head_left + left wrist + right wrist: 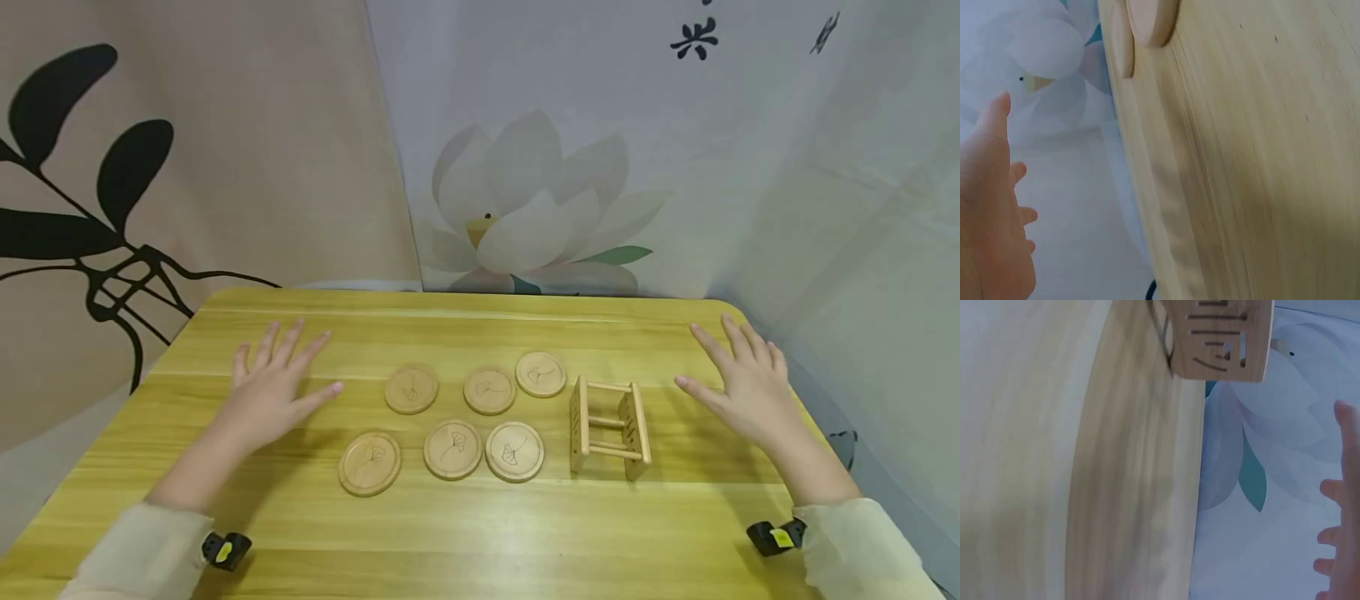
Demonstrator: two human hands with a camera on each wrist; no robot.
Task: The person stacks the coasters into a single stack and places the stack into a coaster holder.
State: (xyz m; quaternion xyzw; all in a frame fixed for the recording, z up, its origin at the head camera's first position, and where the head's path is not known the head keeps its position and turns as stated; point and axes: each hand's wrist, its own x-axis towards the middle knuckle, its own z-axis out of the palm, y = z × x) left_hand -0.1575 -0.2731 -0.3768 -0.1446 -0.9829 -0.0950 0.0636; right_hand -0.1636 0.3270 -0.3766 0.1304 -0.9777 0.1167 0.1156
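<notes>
Several round wooden coasters with a leaf engraved on each lie flat on the table in two loose rows. To their right stands a small wooden coaster rack, its two slotted side panels joined by thin rods. My left hand hovers left of the coasters with fingers spread, holding nothing. On the other side, my right hand is spread in the air right of the rack, touching nothing. The right wrist view shows the rack's cut-out panel close by; two coaster edges appear in the left wrist view.
The wooden table has rounded far corners. Behind it hangs a pale cloth backdrop printed with a lotus and dark leaves. A black strap device sits at the left wrist, another at the right.
</notes>
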